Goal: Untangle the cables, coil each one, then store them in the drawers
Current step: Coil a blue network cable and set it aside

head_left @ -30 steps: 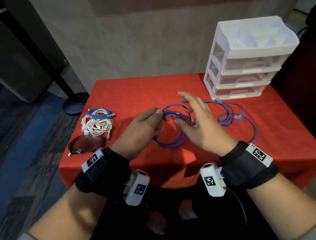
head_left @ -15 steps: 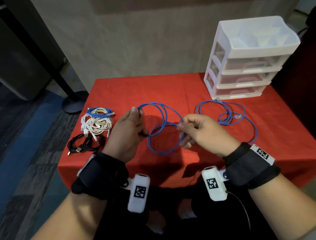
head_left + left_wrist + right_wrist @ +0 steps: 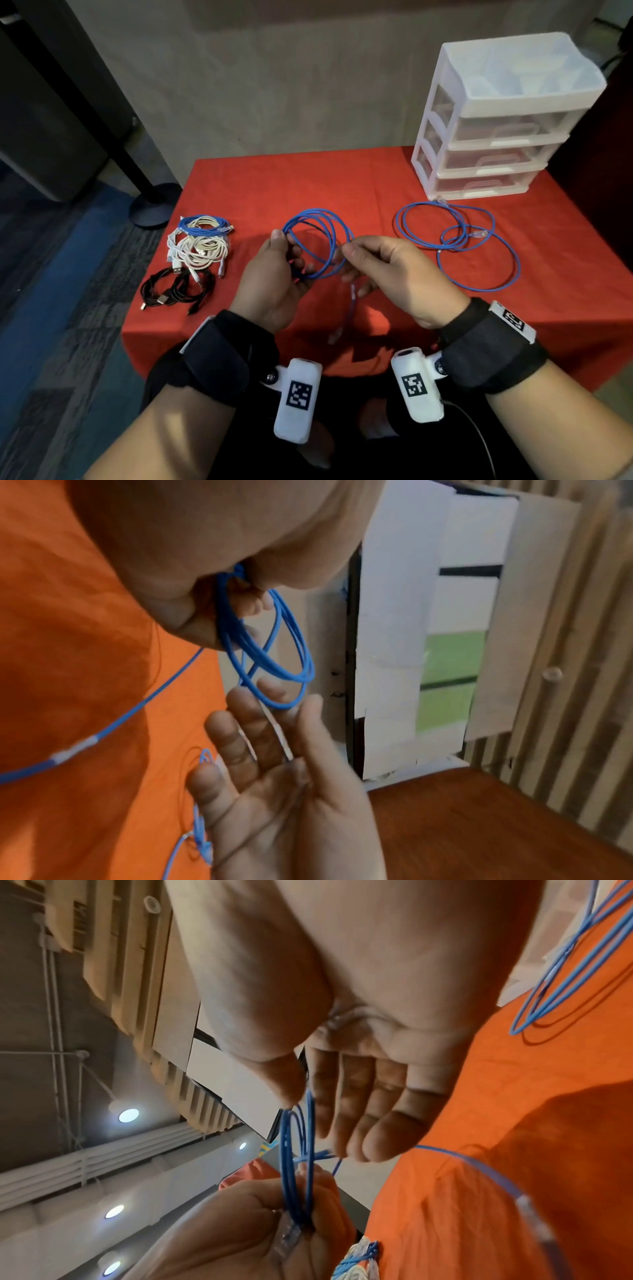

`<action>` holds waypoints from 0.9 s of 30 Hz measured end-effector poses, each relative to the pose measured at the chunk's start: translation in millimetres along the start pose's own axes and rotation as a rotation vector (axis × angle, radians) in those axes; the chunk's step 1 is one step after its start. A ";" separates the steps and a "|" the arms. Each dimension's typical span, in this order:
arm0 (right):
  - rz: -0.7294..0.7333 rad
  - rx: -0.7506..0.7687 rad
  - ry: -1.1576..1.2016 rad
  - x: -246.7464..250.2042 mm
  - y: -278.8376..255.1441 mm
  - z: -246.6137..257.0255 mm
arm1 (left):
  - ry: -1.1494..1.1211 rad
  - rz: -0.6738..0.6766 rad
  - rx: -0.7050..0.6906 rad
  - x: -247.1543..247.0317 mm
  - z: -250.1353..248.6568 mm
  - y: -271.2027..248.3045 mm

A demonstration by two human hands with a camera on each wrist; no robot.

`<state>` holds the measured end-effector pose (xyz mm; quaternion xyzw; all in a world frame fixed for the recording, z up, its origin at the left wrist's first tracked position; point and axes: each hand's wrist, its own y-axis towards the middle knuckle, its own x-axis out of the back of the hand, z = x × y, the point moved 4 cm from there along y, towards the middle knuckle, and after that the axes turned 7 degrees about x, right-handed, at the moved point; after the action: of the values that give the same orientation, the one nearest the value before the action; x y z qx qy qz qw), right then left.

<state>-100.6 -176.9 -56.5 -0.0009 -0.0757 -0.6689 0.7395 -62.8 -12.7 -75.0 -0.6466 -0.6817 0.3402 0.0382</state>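
loops of the blue cable (image 3: 317, 245) are held up over the table's (image 3: 376, 185) near middle so another turn can be laid on. one side is clamped in the left hand (image 3: 274, 274), the opposite side pinched by the right hand (image 3: 394, 270); its tail hangs below, between them.

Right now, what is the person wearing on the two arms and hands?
Both hands are bare. Each wrist carries a wide black strap with a white tag bearing a black square code, and a white camera housing with a similar code. A thin cable runs from the right housing.
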 end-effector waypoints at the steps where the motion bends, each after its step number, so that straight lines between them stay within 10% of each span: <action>1: 0.005 0.038 -0.029 0.0 -0.4 2.2 | 0.061 -0.008 -0.029 1.2 0.5 -0.3; 16: 0.079 0.062 0.053 -10.1 -4.0 5.5 | 0.443 -0.013 -0.422 8.1 -11.9 -8.4; 27: 0.023 0.034 0.075 -12.4 -4.8 1.5 | 0.377 0.231 -0.288 -2.5 -14.1 -22.0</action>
<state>-106.7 -165.0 -56.9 0.0361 -0.0592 -0.6587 0.7492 -74.3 -7.6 -52.0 -0.7708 -0.6257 0.1154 0.0330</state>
